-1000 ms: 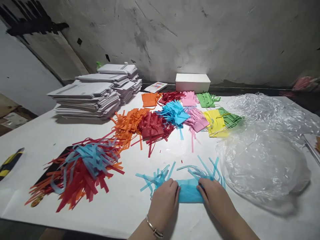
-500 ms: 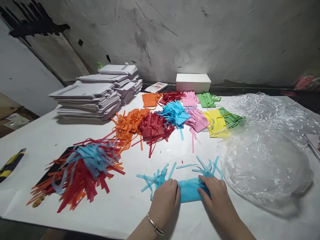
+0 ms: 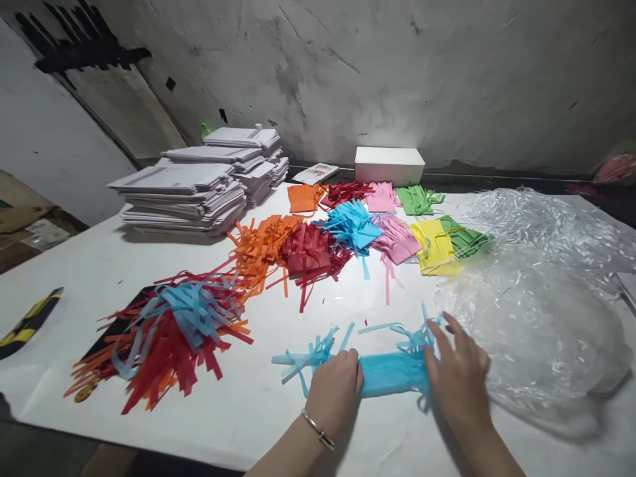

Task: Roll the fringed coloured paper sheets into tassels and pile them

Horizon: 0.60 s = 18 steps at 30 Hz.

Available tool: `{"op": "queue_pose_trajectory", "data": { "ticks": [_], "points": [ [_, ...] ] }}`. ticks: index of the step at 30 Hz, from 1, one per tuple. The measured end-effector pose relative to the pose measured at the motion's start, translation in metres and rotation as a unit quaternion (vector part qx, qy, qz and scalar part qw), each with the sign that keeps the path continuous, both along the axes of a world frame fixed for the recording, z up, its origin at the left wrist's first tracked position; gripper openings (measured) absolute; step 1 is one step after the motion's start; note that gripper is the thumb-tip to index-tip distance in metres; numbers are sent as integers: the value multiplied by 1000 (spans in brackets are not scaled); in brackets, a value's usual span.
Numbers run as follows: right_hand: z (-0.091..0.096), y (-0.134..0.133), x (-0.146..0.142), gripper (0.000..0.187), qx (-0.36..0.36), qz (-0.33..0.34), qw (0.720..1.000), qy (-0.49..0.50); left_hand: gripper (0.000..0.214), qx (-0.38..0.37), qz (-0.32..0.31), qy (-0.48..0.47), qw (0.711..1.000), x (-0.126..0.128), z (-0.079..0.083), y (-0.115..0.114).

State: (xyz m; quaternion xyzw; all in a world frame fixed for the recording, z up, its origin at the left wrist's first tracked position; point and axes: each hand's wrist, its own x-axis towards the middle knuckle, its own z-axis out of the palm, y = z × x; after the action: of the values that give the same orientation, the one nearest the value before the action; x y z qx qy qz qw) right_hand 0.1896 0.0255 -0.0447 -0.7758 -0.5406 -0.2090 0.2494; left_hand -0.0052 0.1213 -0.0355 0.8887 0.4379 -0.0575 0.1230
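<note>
A light blue tissue-paper tassel sheet lies on the white table in front of me, with cut fringe at its left end and more at its right. My left hand is closed over the left part of the sheet, fingers curled and pressed down; its wrist wears a silver bangle. At the right end, my right hand has its fingers apart, thumb and fingertips beside or touching the blue strips. A red, orange and pale blue heap of fringed paper lies to the left.
Folded fringed bundles in several colours, including a yellow one, lie farther back. Stacks of flat white cartons stand back left, and a white box is by the wall. Crumpled clear plastic covers the right side. A yellow-black cutter lies far left.
My right hand has moved right, off the middle of the blue sheet to its right end, and its fingers have spread. My left hand still presses the sheet. The view has shifted slightly.
</note>
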Motion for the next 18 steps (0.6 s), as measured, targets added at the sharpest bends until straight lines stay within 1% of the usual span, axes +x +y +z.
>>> {"op": "queue_pose_trajectory", "data": {
  "ticks": [1,2,3,4,5,6,7,9,10,12,13,14,16,17,18],
  "points": [
    [5,-4,0,28,36,-2,999,-6,22,2,0,0,1000,0,-1,0],
    [9,-7,-2,29,62,39,997,-10,21,3,1,0,1000,1,-2,0],
    [11,-9,-7,30,69,112,991,-14,21,3,2,0,1000,2,-2,1],
    [10,-10,-14,32,55,199,978,-21,21,3,4,0,1000,2,-3,1],
    [7,-10,-21,33,29,278,960,-31,21,2,4,-1,1000,2,-2,2],
    [2,-8,-28,34,3,335,941,-44,21,0,3,-6,1000,1,-2,2],
    [-4,-6,-34,34,-14,362,930,-60,22,0,4,-13,1000,0,-1,2],
    [-16,-3,-41,31,-14,361,928,-87,21,19,4,-51,998,-6,3,0],
    [-20,-2,-42,30,-7,357,929,-94,19,43,-2,-83,996,-10,6,-2],
    [-23,-3,-41,29,0,348,933,-92,17,102,-39,-161,981,-19,8,-8],
    [-23,-4,-41,28,4,342,936,-83,22,125,-70,-195,970,-23,8,-11],
    [-21,-7,-41,27,6,340,938,-69,25,142,-104,-223,959,-26,6,-14],
    [-18,-11,-45,27,3,343,938,-39,18,150,-161,-257,941,-30,-2,-19],
    [-16,-14,-48,27,-3,348,937,-29,13,151,-181,-267,934,-31,-7,-20],
    [-16,-16,-51,28,-8,350,936,-24,14,151,-195,-276,929,-32,-12,-22]
  ]
}}
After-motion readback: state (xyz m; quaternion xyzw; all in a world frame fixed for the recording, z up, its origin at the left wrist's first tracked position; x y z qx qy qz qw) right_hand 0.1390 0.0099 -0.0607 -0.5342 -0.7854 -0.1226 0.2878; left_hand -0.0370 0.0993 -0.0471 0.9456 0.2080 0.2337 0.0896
